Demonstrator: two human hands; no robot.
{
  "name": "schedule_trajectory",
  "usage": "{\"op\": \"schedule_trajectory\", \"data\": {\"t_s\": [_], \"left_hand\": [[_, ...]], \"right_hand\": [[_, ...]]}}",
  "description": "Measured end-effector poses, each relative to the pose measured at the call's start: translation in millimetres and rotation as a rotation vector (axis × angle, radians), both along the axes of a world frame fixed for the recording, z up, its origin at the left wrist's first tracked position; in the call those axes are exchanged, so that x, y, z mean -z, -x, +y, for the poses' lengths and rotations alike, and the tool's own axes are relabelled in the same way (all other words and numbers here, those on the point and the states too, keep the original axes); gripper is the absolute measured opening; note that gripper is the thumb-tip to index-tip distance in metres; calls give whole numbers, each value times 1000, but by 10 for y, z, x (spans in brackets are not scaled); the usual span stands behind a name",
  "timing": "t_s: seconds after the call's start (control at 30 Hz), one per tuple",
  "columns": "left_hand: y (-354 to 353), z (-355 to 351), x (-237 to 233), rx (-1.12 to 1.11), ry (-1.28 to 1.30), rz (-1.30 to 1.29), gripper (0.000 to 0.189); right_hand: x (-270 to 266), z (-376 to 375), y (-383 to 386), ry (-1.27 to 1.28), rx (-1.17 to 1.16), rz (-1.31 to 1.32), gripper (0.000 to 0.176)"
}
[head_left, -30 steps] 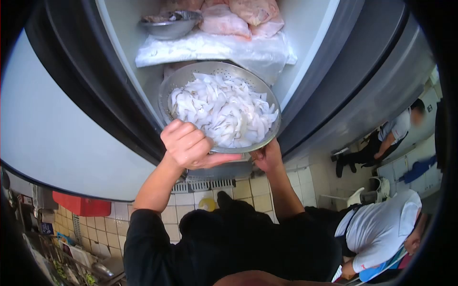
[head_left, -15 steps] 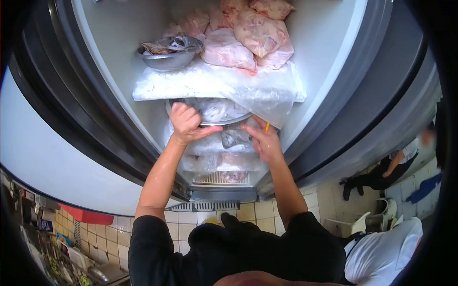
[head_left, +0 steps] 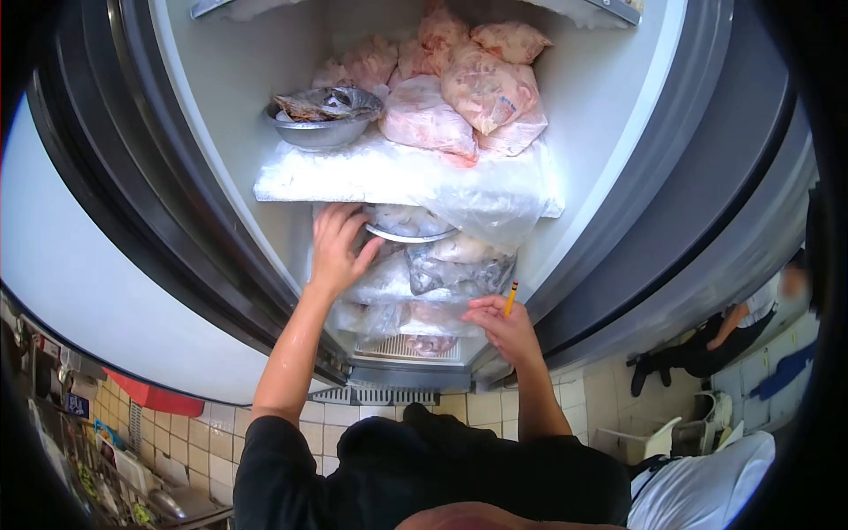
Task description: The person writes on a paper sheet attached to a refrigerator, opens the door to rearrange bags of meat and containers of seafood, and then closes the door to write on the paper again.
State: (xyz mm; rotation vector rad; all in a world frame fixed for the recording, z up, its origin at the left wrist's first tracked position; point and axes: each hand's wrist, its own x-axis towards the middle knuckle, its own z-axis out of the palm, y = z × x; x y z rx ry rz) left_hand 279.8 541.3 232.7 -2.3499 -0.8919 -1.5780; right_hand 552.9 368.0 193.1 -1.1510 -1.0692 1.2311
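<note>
An open upright freezer holds frosted shelves. My left hand point(head_left: 337, 247), fingers spread, is at the left end of a round metal tray point(head_left: 413, 237) with pale food under the upper shelf point(head_left: 353, 181). Lower and to the right, my right hand point(head_left: 502, 325) holds a yellow pencil point(head_left: 511, 299) pointing up, away from the tray. A grey plastic bag point(head_left: 455, 272) lies below the tray. On the upper shelf are a metal bowl point(head_left: 322, 132) with dark fish-like pieces and bags of pink meat point(head_left: 490, 88).
The freezer's doors stand open on both sides, the left one point(head_left: 115, 291) white inside. A red object point(head_left: 155, 395) is on the tiled floor at the left. At the right are a person in dark trousers point(head_left: 702, 340), a white chair point(head_left: 654, 442) and another person's white shirt point(head_left: 707, 486).
The tray has slid deeper under the upper shelf. My right hand has left its rim and moved down, showing the pencil. My left hand's fingers have opened.
</note>
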Motion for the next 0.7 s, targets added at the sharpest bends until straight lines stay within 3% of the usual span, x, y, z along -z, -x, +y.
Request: {"op": "schedule_trajectory", "data": {"t_s": [0.2,0.3,0.37,0.43,0.6,0.67,0.7], "left_hand": [[335,-353,-140,20,-34,60,23],[415,-440,-759,-59,-230,-39,26],[269,-420,-1295,-60,-104,-279,33],[330,-177,-1445,-328,-30,-81,39],[397,211,-1374,-333,70,30,40],[403,277,-1302,-171,-37,-9,36],[425,324,-1230,-202,-90,-10,36]], "right_hand": [[-6,41,-9,-28,-15,-6,21],[-60,40,72,-3,-44,-35,23],[-85,32,105,-41,-95,-63,24],[-95,60,122,-71,-133,-100,26],[235,120,84,-111,-158,-182,26],[-68,7,159,31,-152,-242,24],[-57,-2,176,38,-141,-228,24]]}}
